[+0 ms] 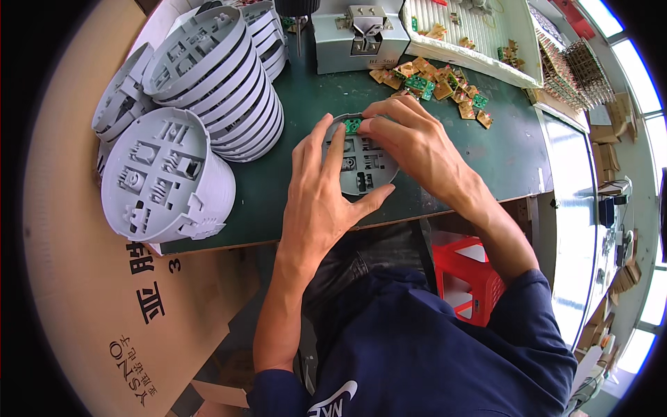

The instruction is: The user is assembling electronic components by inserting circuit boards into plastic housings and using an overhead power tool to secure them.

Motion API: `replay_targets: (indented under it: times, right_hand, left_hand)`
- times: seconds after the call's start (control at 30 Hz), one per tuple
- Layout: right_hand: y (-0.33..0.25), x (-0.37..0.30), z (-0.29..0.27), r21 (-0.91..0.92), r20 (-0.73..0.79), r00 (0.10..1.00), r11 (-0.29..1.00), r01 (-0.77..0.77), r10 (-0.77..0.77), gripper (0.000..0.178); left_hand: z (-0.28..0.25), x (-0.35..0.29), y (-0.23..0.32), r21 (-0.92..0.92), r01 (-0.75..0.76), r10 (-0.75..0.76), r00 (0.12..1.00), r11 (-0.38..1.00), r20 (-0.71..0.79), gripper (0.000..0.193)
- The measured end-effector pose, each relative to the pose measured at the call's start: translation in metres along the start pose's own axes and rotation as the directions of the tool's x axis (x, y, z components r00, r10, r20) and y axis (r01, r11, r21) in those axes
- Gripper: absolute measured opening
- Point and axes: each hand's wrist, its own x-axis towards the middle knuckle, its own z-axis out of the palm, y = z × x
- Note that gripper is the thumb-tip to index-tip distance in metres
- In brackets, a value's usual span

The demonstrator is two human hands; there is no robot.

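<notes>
Table edge (417, 211) near gray housing (360, 165)

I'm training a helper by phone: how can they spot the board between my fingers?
At the dark green table, the left hand and right hand flank a round gray housing. Just inside its far rim is a small green board. Unlike the loose boards piled beyond, it lies in the housing.

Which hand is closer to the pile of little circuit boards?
Right. The right hand is just on the near side of the circuit boards; the left hand is farther away, at the left side of the round grey plastic housing.
</notes>
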Motion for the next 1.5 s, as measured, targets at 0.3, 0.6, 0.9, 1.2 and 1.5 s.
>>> replay_targets:
  times: [0.3, 0.6, 0.9, 1.2, 1.5]
  right_hand:
    - [0.0, -0.001, -0.018, -0.046, 0.132, 0.99, 0.997, 0.056, -0.05, 0.041]
    - [0.017, 0.097, -0.106, 0.545, 0.205, 0.972, 0.812, -0.208, 0.111, 0.11]
    - [0.023, 0.032, -0.038, 0.007, 0.24, 0.953, 0.982, 0.187, -0.184, 0.028]
    - [0.011, 0.002, -0.03, -0.242, 0.323, 0.926, 0.929, 0.281, -0.196, 0.042]
    - [0.018, 0.012, -0.029, -0.17, 0.333, 0.926, 0.955, 0.243, -0.176, 0.043]
  left_hand:
    - [-0.003, 0.001, 0.003, 0.054, -0.029, 0.028, 0.999, 0.998, 0.032, 0.088]
    - [0.001, -0.001, 0.004, 0.1, -0.056, 0.056, 0.998, 0.993, 0.003, 0.09]
    - [-0.005, 0.001, 0.001, 0.031, -0.051, 0.05, 0.998, 0.998, 0.034, 0.087]
    - [-0.004, -0.001, -0.002, 0.04, -0.032, 0.03, 0.999, 0.999, 0.038, 0.088]
    - [-0.004, 0.003, 0.005, 0.109, -0.029, 0.024, 0.999, 0.994, 0.043, 0.093]
